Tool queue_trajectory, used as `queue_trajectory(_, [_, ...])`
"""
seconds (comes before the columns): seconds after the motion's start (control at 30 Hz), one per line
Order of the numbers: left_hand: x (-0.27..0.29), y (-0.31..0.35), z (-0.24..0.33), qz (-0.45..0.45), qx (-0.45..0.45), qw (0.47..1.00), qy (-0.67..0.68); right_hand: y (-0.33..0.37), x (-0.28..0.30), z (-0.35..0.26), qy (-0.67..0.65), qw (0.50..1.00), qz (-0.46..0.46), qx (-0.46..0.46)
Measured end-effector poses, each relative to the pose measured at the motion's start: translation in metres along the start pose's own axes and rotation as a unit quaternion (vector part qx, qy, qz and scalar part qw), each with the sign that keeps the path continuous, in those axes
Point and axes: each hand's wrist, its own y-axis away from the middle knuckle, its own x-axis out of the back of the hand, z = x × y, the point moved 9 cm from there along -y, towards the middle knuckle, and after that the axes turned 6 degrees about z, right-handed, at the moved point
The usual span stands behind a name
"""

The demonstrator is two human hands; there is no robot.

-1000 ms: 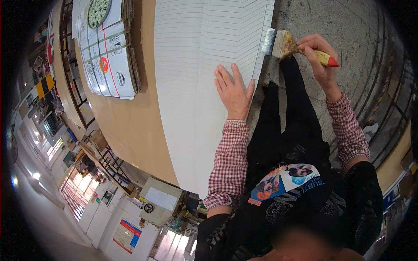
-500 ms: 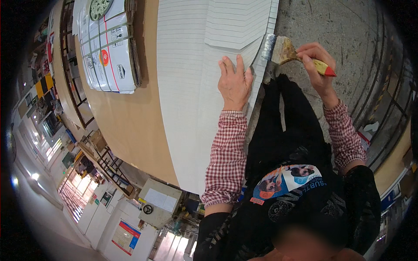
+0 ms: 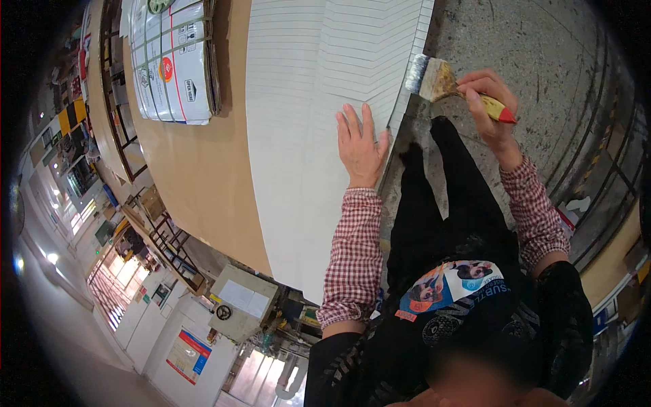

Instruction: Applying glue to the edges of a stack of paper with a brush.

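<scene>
My left hand (image 3: 361,152) lies flat with fingers stretched on a broad layer of white sheets (image 3: 298,163), close to their right edge. The sheets overlap like shingles, their edges forming many fine, angled lines. My right hand (image 3: 489,105) is wrapped around the yellow, red-tipped handle of a wide paintbrush (image 3: 444,80). The brush points left, and its whitish bristle end is at the sheets' right edge, just beyond my left fingertips. Whether the bristles press on the paper cannot be made out.
A strapped bundle of flattened white cartons (image 3: 173,74) sits on the brown tabletop (image 3: 196,176) to the left. Grey concrete floor (image 3: 529,41) shows on the right. A pale machine with a small handwheel (image 3: 241,302) stands at the lower left.
My left hand has slid slightly toward me along the sheets. The folded-looking sheet edge beyond it now lies flatter. The brush stays at the edge, shifted only a little.
</scene>
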Motion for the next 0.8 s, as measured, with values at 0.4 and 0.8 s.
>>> queue_trajectory(0.4, [0.011, -0.013, 0.004, 0.027, -0.022, 0.999, 0.029, 0.041, -0.009, -0.019, -0.002, 1.0, -0.029, 0.001])
queue_trajectory(0.8, [0.001, 0.052, -0.017, 0.01, -0.004, 0.999, -0.032, 0.078, -0.018, -0.03, 0.001, 0.999, -0.021, -0.037])
